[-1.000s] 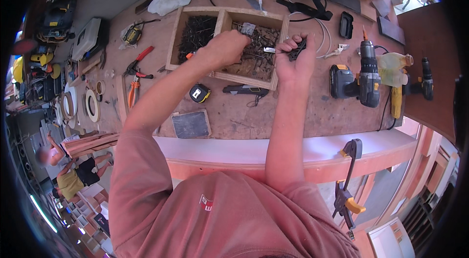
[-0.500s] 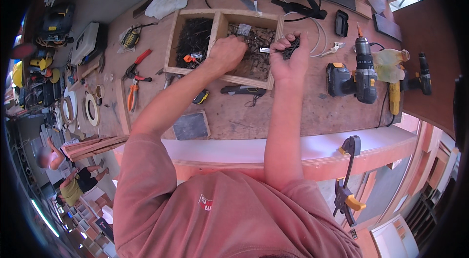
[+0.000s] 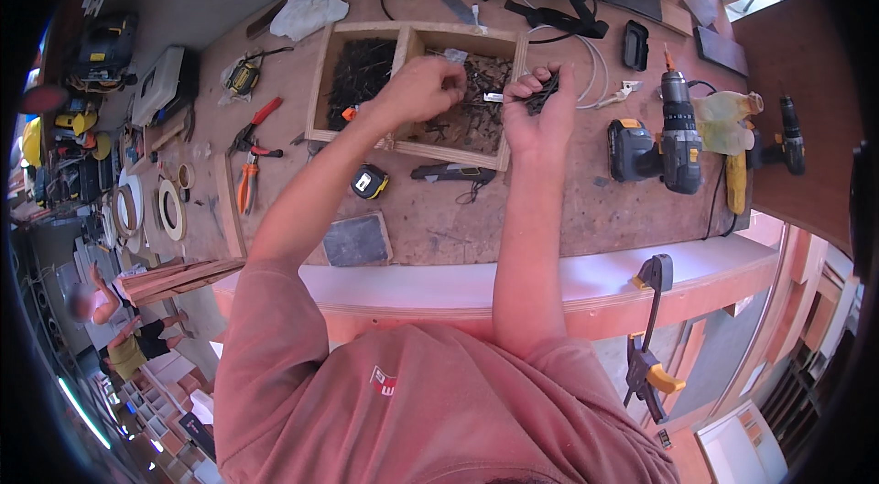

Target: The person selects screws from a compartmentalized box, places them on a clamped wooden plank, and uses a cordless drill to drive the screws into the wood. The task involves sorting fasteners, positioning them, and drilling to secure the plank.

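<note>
A wooden box (image 3: 320, 86) with two compartments sits in front of me on the workbench. The left compartment is heaped with dark screws (image 3: 359, 67). The right one has loose screws and small debris (image 3: 481, 129) scattered over its bottom. My left hand (image 3: 423, 90) hovers over the right compartment, its fingers bent together; whatever is between the fingertips is too small to make out. Beside the box's right wall, my right hand (image 3: 540, 108) is palm up, its fingers curled around a bunch of dark screws (image 3: 548, 92).
Nearer me lie a tape measure (image 3: 369, 181), a utility knife (image 3: 452, 173) and a dark square pad (image 3: 357, 238). Pliers (image 3: 247, 186) are at the left; a cordless drill (image 3: 679, 131) stands at the right. A clamp (image 3: 652, 337) grips the bench edge. Two people are far left.
My left hand has lifted slightly from the right compartment's bottom, uncovering more of the screws there, and its forearm has shifted to reveal the tape measure. My right hand keeps the screws.
</note>
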Motion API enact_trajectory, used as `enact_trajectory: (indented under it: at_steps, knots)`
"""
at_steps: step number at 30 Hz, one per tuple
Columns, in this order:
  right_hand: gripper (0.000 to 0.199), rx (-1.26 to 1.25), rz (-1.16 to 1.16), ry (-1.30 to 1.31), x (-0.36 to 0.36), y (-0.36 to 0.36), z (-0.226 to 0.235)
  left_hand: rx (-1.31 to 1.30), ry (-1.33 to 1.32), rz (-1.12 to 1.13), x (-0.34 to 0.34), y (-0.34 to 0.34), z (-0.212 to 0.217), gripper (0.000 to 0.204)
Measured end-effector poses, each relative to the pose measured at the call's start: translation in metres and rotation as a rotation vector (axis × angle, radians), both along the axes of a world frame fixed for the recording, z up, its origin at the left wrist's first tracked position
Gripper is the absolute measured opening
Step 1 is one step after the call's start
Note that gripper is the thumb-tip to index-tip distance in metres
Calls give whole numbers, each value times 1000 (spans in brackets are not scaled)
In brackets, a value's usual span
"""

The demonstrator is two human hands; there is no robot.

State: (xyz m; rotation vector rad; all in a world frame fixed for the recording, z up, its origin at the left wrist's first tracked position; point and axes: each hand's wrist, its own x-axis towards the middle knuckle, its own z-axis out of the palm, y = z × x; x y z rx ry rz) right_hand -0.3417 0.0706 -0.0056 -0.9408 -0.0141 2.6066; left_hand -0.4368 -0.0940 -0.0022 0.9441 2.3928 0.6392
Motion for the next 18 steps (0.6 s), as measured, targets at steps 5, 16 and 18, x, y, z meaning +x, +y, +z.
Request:
enact_trajectory:
  at_steps: [5, 16, 18]
  knots:
    - [25, -12, 16, -12, 0, 1, -1, 113, -213, 165, -16, -13, 11, 25]
    - [25, -17, 23, 5, -1, 1, -3, 627, -1224, 481, -14, -11, -18, 23]
    - [26, -10, 26, 3, 0, 1, -2, 470, -1030, 549, -10, -2, -28, 25]
